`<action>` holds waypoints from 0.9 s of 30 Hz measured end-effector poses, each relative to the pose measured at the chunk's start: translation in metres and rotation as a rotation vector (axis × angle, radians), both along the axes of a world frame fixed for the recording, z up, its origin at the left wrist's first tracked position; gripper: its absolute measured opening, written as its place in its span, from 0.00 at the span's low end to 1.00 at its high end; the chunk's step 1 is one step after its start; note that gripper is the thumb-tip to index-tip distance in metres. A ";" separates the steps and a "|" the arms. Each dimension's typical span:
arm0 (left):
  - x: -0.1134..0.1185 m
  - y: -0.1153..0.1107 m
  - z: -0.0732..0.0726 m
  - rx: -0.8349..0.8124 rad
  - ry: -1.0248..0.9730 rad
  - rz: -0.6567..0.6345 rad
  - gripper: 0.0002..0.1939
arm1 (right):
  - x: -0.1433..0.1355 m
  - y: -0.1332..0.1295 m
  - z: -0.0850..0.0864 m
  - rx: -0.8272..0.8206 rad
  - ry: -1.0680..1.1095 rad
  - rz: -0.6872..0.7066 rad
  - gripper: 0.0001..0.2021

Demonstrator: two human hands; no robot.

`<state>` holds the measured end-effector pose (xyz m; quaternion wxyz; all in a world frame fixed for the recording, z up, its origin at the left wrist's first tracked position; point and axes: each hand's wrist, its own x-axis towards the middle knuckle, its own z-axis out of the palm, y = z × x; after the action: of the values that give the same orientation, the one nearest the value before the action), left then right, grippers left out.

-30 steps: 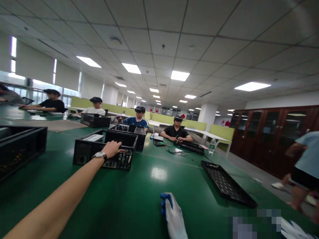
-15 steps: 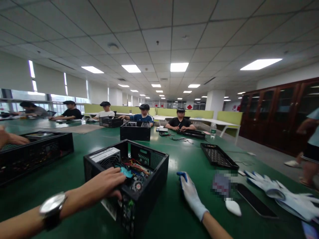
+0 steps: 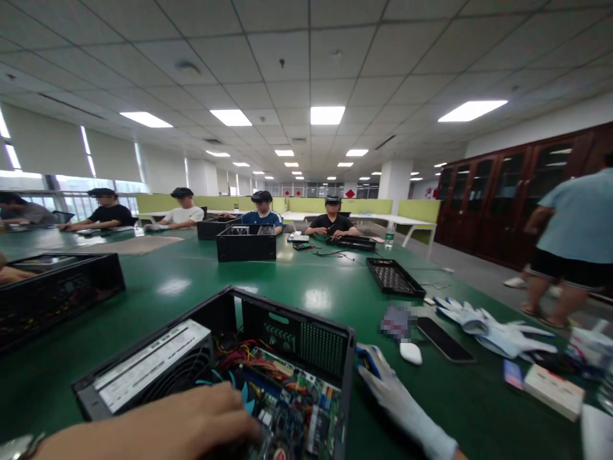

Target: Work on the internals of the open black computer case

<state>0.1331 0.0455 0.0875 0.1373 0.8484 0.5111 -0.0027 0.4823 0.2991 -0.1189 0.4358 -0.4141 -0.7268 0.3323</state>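
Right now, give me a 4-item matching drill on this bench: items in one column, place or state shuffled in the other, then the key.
Items
1. left hand
2. right hand
3. phone
4. perforated side panel

Place or state
A. lies flat on the green table, far side, past the phone
B. bare, resting on the open computer case
C. gloved, beside the case's right wall
D. dark, face up beside the loose gloves

Pairs: 1-B, 2-C, 3-D, 4-A
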 end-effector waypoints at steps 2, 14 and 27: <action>-0.004 0.017 0.010 -0.005 0.070 0.151 0.30 | -0.007 -0.005 0.011 -0.075 0.057 0.009 0.15; 0.004 0.073 -0.004 -0.298 0.339 0.169 0.53 | 0.000 -0.025 0.100 -0.082 -0.002 -0.159 0.31; -0.020 0.050 -0.015 -0.127 0.360 0.039 0.54 | -0.202 -0.089 0.253 0.552 -1.324 0.828 0.14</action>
<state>0.1131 0.0954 0.0722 0.0969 0.8138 0.5427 -0.1838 0.2798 0.2104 0.1342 -0.1540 -0.1012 -0.9822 -0.0370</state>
